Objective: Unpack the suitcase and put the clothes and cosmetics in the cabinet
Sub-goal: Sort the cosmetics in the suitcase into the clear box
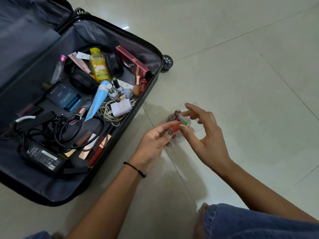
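Denim knee (250, 221) sits nearest, at five o'clock. Beyond it, toward three o'clock of centre, the left hand (153, 144) pinches a small red tube (175, 127) between thumb and fingertips, over a clear plastic case (196, 129) of little bottles on the floor. The right hand (207, 133) hovers with fingers spread, gripping nothing; whether its thumb touches the tube's green cap I cannot tell. Farther, nine to eleven o'clock, the suitcase (120, 40) lies open, crowded with cosmetics, a yellow bottle (99, 66) and cables. Sorting small cosmetics seems the step; next, the tube likely needs seating in the case.
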